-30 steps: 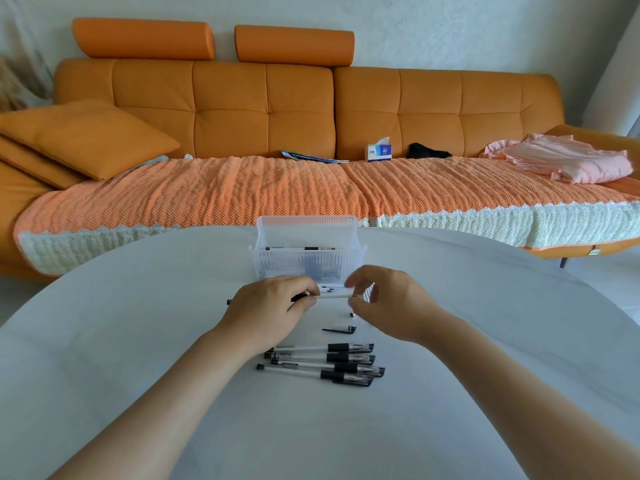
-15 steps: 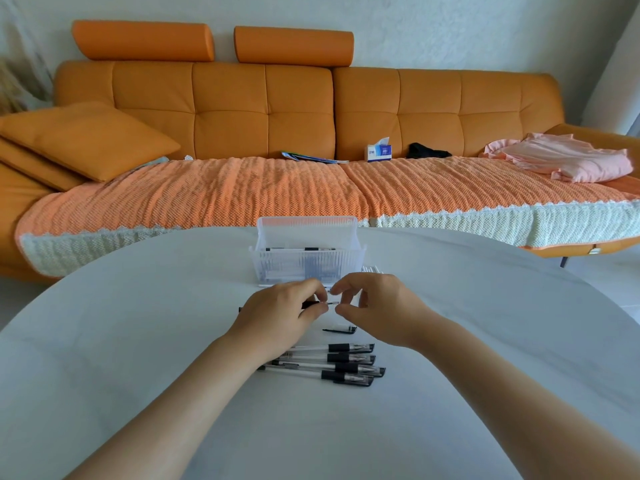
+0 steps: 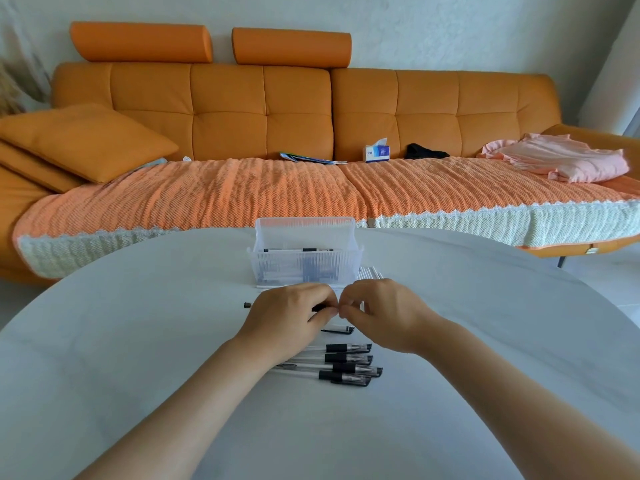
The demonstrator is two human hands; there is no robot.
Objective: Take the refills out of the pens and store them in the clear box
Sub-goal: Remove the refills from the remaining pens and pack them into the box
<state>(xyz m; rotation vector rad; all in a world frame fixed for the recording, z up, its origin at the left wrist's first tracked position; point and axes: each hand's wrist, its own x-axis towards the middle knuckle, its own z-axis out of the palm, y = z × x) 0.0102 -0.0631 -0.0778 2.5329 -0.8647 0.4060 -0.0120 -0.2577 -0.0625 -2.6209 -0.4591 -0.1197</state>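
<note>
My left hand [image 3: 291, 320] is shut on a pen held level over the table; its dark rear end [image 3: 247, 305] pokes out to the left. My right hand [image 3: 384, 315] pinches at the pen's front end, thumb and forefinger touching my left fingertips. What sits between them is hidden. The clear box [image 3: 304, 258] stands just beyond my hands with a pen or refill across its top. Several capped pens [image 3: 346, 365] lie in a row below my hands. A loose black cap [image 3: 341, 329] lies under my right hand.
Empty clear pen barrels [image 3: 370, 273] lie by the box's right side. The round white table [image 3: 121, 358] ends just behind the box. Beyond it is an orange sofa [image 3: 294, 109] with a tissue box, cushions and pink cloth.
Both hands have drawn back from the box toward me. My right hand has closed in on the pen tip until it meets my left fingers.
</note>
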